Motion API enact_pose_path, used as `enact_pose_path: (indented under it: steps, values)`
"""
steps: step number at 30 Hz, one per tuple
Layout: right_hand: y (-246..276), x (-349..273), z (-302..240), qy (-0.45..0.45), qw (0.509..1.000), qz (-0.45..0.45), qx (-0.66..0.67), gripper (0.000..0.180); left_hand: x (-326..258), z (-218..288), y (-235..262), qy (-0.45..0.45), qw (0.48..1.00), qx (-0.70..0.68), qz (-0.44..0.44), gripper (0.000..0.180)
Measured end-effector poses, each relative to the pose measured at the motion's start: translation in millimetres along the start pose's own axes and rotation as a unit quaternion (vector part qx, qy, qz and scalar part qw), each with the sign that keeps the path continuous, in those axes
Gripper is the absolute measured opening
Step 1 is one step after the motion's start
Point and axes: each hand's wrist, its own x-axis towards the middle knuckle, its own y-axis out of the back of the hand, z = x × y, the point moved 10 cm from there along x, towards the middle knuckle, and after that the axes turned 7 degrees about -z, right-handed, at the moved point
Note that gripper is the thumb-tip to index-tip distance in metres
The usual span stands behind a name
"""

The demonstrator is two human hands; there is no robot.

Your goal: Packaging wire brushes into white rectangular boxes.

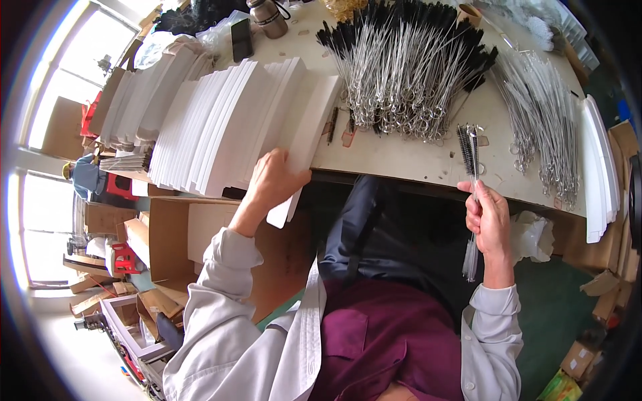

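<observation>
1. Room: bright windows (47, 227), red stools (124, 258), cartons (105, 219) and a person in blue (90, 175), all left of the table (394, 162); green floor (555, 314) below it.
2. Table: pale top with dark specks; phone (241, 41) and flask (269, 20) at its far side.
3. Cards (224, 123): white, packed in a row on the table's left part; more white cards (600, 177) at its right end.
4. Heap (408, 73): black brushes at mid-table, rings toward its near edge; pale brushes (545, 127) right of that; both piles lie loose and plentiful, so I judge most is left.
5. Left hand (275, 177): at the table's near edge, fingers curled over the near card (313, 130); I cannot tell whether it pinches it.
6. Right hand (489, 217): past that edge, thumb and fingers closed round a bundle (469, 150).
7. Bundle: a few brushes, upright, overlapping the table's edge in view; gathering it looks done.
</observation>
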Motion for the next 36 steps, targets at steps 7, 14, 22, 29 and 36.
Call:
enact_pose_path:
  steps: [7,14,22,29,36]
  values:
    - [-4.6,-4.2,9.1,-0.010,1.000,-0.011,-0.003,0.041,-41.7,-16.0,-21.1,0.037,0.923,-0.382,-0.029,0.043]
    - [-43.2,-22.1,-9.8,0.019,0.996,-0.044,-0.076,0.038,-27.7,67.1,-19.7,-0.166,0.566,-0.797,-0.128,0.073]
    - [-92.5,-63.7,-19.7,0.108,0.966,-0.117,-0.205,0.027,-3.0,129.4,-29.3,-0.218,0.453,-0.851,-0.152,0.071]
    - [-104.2,-67.3,-3.8,0.153,0.939,-0.109,-0.289,0.025,8.1,151.7,-37.7,-0.232,0.440,-0.854,-0.155,0.069]
    - [-96.9,-66.1,4.3,0.181,0.935,-0.073,-0.296,0.028,9.3,145.7,-46.9,-0.169,0.515,-0.836,-0.082,0.067]
